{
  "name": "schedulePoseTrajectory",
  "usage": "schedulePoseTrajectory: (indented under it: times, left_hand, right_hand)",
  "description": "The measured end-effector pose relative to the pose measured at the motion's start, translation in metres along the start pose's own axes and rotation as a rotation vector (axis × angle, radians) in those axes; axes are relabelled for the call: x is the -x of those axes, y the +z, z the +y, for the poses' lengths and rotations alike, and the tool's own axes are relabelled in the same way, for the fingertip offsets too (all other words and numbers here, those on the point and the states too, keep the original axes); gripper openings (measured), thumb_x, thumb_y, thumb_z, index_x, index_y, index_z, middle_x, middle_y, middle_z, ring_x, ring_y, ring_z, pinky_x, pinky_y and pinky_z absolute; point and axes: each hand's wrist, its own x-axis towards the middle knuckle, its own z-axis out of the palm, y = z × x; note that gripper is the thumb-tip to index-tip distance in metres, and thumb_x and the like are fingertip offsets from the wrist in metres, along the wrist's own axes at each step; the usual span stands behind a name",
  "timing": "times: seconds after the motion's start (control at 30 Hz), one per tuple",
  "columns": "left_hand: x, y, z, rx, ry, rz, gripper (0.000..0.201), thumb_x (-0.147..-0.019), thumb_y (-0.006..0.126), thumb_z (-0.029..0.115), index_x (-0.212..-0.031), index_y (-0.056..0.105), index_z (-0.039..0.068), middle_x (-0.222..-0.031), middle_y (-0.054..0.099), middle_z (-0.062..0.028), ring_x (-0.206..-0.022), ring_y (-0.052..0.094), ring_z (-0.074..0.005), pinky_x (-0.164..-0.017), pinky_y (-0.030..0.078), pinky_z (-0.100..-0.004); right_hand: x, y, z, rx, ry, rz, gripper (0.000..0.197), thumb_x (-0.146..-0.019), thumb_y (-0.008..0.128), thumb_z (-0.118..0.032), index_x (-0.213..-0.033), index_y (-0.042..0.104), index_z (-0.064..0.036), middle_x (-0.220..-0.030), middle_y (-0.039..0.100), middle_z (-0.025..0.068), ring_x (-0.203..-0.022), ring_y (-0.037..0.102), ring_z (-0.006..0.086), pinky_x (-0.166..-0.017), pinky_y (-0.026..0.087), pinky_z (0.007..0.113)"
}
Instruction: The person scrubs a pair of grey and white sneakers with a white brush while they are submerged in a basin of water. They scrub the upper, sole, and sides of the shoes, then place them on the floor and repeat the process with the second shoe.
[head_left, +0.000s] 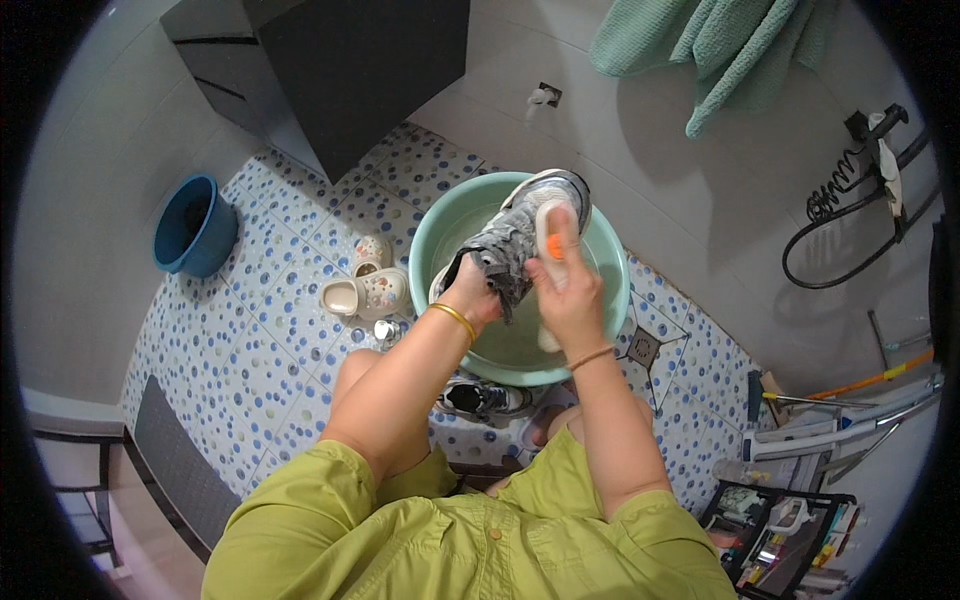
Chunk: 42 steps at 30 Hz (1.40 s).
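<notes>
Over a pale green basin (420,240) of cloudy water, I hold a grey and white sneaker (512,230) with its toe pointing away to the upper right. My left hand (474,296) is at the shoe's opening, its fingers partly hidden inside. In my right hand (572,305) is a white scrubbing brush (547,218) with an orange spot, laid against the sneaker's right side near the toe. The bristles cannot be made out. A second dark and white sneaker (486,399) stands on the floor just in front of the basin, between my legs.
Cream clogs (372,290) sit left of the basin, with a blue bucket (200,240) farther left. A dark cabinet (360,70) overhangs the far floor. Right are a floor drain (643,347), a hanging black hose (800,275), mop handles (850,440) and a black-edged caddy (775,540).
</notes>
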Motion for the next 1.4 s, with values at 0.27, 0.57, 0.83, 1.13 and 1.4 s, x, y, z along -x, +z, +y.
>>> schedulePoseTrajectory:
  times: [0.27, 0.57, 0.83, 1.13, 1.4]
  left_hand:
    - [0.005, 0.023, 0.008, -0.023, -0.061, 0.177, 0.041, -0.092, 0.028, 0.027, -0.118, 0.046, 0.002, -0.115, 0.053, -0.0153, -0.102, 0.054, -0.0268, -0.091, 0.044, -0.0374]
    - [-0.009, 0.003, -0.011, 0.060, -0.027, 0.096, 0.038, -0.092, 0.030, 0.023, -0.116, 0.048, 0.001, -0.115, 0.053, -0.0120, -0.101, 0.054, -0.0225, -0.090, 0.044, -0.0329]
    - [0.000, 0.015, -0.003, -0.002, -0.118, 0.134, 0.041, -0.092, 0.023, 0.023, -0.115, 0.048, 0.001, -0.114, 0.054, -0.0151, -0.096, 0.057, -0.0268, -0.086, 0.047, -0.0370]
    - [-0.010, 0.000, -0.025, -0.149, -0.131, 0.272, 0.038, -0.092, 0.030, 0.025, -0.114, 0.050, 0.000, -0.108, 0.057, -0.0127, -0.097, 0.057, -0.0209, -0.085, 0.047, -0.0327]
    - [0.005, 0.023, -0.004, 0.102, -0.053, 0.093, 0.036, -0.091, 0.029, 0.017, -0.119, 0.045, 0.000, -0.118, 0.051, -0.0131, -0.102, 0.054, -0.0240, -0.091, 0.044, -0.0355]
  right_hand:
    - [0.011, -0.005, -0.004, -0.139, 0.195, -0.119, 0.067, -0.081, 0.054, -0.009, -0.138, 0.019, -0.0185, -0.119, 0.047, 0.0242, -0.088, 0.059, 0.0373, -0.071, 0.049, 0.038]
    - [-0.004, -0.018, 0.015, 0.029, 0.235, 0.044, 0.056, -0.088, 0.049, -0.025, -0.137, 0.023, -0.0159, -0.117, 0.050, 0.0201, -0.100, 0.053, 0.0317, -0.080, 0.044, 0.036]
    - [0.010, -0.010, -0.007, -0.096, 0.182, -0.174, 0.055, -0.085, 0.053, -0.031, -0.134, 0.032, -0.0157, -0.103, 0.057, 0.0221, -0.093, 0.058, 0.0354, -0.071, 0.048, 0.038]
    - [-0.009, -0.024, 0.019, 0.335, 0.162, -0.085, 0.059, -0.081, 0.057, -0.031, -0.134, 0.032, -0.0195, -0.090, 0.062, 0.0176, -0.074, 0.060, 0.0343, -0.063, 0.049, 0.038]
    - [0.006, -0.031, 0.025, 0.163, 0.208, -0.030, 0.057, -0.083, 0.055, -0.036, -0.134, 0.031, -0.0211, -0.090, 0.062, 0.0197, -0.077, 0.060, 0.0374, -0.061, 0.048, 0.040]
